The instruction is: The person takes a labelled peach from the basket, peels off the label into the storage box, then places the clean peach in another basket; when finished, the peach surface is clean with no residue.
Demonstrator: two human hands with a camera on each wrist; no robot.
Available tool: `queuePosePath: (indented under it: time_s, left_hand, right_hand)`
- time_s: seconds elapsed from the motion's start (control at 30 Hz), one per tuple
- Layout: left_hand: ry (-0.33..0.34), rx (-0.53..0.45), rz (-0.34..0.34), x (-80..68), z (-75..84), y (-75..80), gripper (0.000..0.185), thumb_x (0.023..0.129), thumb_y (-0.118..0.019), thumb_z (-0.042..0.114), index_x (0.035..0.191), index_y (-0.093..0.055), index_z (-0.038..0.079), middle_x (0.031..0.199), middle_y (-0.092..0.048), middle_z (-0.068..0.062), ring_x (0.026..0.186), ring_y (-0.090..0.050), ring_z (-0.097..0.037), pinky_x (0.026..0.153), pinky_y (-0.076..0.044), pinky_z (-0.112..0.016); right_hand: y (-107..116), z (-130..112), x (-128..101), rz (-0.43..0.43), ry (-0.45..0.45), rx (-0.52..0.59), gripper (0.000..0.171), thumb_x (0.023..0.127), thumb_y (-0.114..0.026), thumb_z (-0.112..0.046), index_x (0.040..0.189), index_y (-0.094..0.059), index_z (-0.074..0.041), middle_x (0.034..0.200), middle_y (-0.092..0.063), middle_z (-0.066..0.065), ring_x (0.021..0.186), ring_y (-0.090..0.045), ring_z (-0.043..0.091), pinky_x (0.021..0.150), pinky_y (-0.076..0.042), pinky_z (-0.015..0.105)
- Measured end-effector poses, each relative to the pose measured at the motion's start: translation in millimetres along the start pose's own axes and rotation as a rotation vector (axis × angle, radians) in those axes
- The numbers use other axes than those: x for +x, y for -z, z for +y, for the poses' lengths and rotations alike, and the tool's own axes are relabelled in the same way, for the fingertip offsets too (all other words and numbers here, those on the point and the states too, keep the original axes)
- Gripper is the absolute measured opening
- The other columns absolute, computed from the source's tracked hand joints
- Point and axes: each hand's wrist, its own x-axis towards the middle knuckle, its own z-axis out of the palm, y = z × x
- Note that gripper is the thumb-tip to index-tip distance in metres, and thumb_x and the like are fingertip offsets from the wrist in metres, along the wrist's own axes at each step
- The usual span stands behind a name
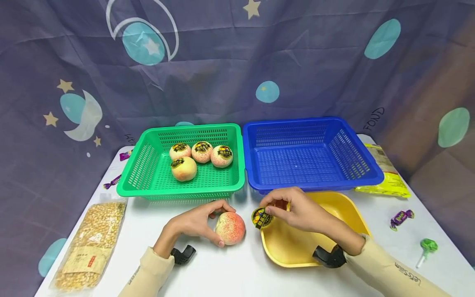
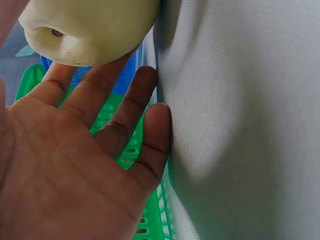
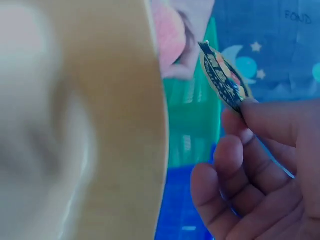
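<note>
My left hand (image 1: pixel 198 220) grips a pink and cream peach (image 1: pixel 231 228) on the white table, thumb at its near side and fingers behind it. In the left wrist view, the peach's pale stem end (image 2: pixel 90 30) sits above the spread fingers (image 2: pixel 132 107). A black and gold fruit sticker (image 1: pixel 262 218) is pinched between the thumb and fingers of my right hand (image 1: pixel 297 210), over the left rim of a yellow tray (image 1: pixel 293 247). The right wrist view shows the sticker (image 3: pixel 224 77) tilted and held by its edge. Several peaches (image 1: pixel 184 168) with such stickers lie in the green basket (image 1: pixel 148 192).
A blue basket (image 1: pixel 297 165) stands right of the green one, behind the yellow tray. A bag of corn kernels (image 1: pixel 90 243) lies at the left. To the right are a yellow packet (image 1: pixel 387 177), a purple wrapped candy (image 1: pixel 401 219) and a green lollipop (image 1: pixel 429 246).
</note>
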Motion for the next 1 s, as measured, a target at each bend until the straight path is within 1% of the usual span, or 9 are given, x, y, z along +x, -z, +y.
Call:
queuePosePath:
  time_s: [0.1, 0.27, 0.43, 0.57, 0.63, 0.87, 1.0]
  left_hand:
    - [-0.001, 0.002, 0.001, -0.5, 0.1, 0.3, 0.072, 0.063, -0.097, 0.028, 0.124, -0.058, 0.033, 0.124, -0.064, 0.013, 0.114, -0.056, -0.009, 0.099, -0.042, -0.032]
    - [-0.005, 0.004, 0.000, -0.4, -0.1, 0.6, 0.072, 0.063, -0.097, 0.028, 0.124, -0.058, 0.033, 0.125, -0.064, 0.013, 0.115, -0.056, -0.009, 0.100, -0.042, -0.033]
    - [-0.006, 0.001, -0.002, -0.3, -0.1, 1.2, 0.072, 0.063, -0.097, 0.029, 0.124, -0.058, 0.033, 0.126, -0.064, 0.013, 0.116, -0.057, -0.009, 0.100, -0.042, -0.033]
    - [-0.004, -0.001, -0.003, -0.4, -0.6, 1.5, 0.072, 0.063, -0.097, 0.029, 0.124, -0.058, 0.032, 0.126, -0.064, 0.013, 0.117, -0.057, -0.009, 0.100, -0.042, -0.033]
    - [-0.003, -0.003, -0.004, -0.4, -1.0, 1.4, 0.072, 0.063, -0.097, 0.029, 0.125, -0.058, 0.032, 0.126, -0.064, 0.013, 0.117, -0.057, -0.009, 0.100, -0.042, -0.033]
    - [-0.008, -0.009, -0.008, -0.2, -1.8, 1.3, 0.072, 0.064, -0.097, 0.028, 0.125, -0.058, 0.032, 0.126, -0.065, 0.012, 0.117, -0.057, -0.009, 0.100, -0.042, -0.032]
    - [-0.007, -0.013, -0.007, 0.0, -2.0, 1.8, 0.073, 0.063, -0.097, 0.028, 0.125, -0.059, 0.031, 0.126, -0.065, 0.012, 0.117, -0.057, -0.010, 0.099, -0.042, -0.033]
  right_hand:
    - [6, 9, -7, -0.024, -0.013, -0.008, 0.017, 0.095, -0.069, -0.005, 0.110, -0.075, -0.009, 0.085, -0.070, -0.005, 0.072, -0.056, 0.002, 0.064, -0.052, 0.022]
    - [14, 24, -19, -0.071, -0.016, -0.009, 0.016, 0.095, -0.070, -0.008, 0.111, -0.074, -0.010, 0.088, -0.071, -0.004, 0.072, -0.056, 0.001, 0.064, -0.051, 0.022]
    - [20, 36, -26, -0.187, -0.070, 0.049, 0.028, 0.094, -0.071, -0.010, 0.121, -0.070, -0.004, 0.095, -0.071, 0.002, 0.072, -0.057, 0.002, 0.063, -0.052, 0.023]
    - [21, 42, -28, -0.290, -0.129, 0.111, 0.033, 0.093, -0.071, -0.008, 0.125, -0.067, 0.000, 0.097, -0.071, 0.008, 0.069, -0.057, 0.002, 0.060, -0.050, 0.022]
    - [20, 46, -28, -0.319, -0.150, 0.123, 0.035, 0.093, -0.071, -0.007, 0.126, -0.066, 0.001, 0.099, -0.071, 0.011, 0.068, -0.056, 0.002, 0.059, -0.050, 0.021]
    - [21, 52, -27, -0.318, -0.197, 0.121, 0.041, 0.094, -0.070, -0.007, 0.131, -0.062, 0.007, 0.124, -0.069, 0.024, 0.079, -0.064, 0.006, 0.066, -0.055, 0.023]
    - [21, 53, -27, -0.321, -0.207, 0.134, 0.043, 0.094, -0.070, -0.009, 0.133, -0.060, 0.008, 0.129, -0.067, 0.027, 0.081, -0.066, 0.010, 0.067, -0.057, 0.024]
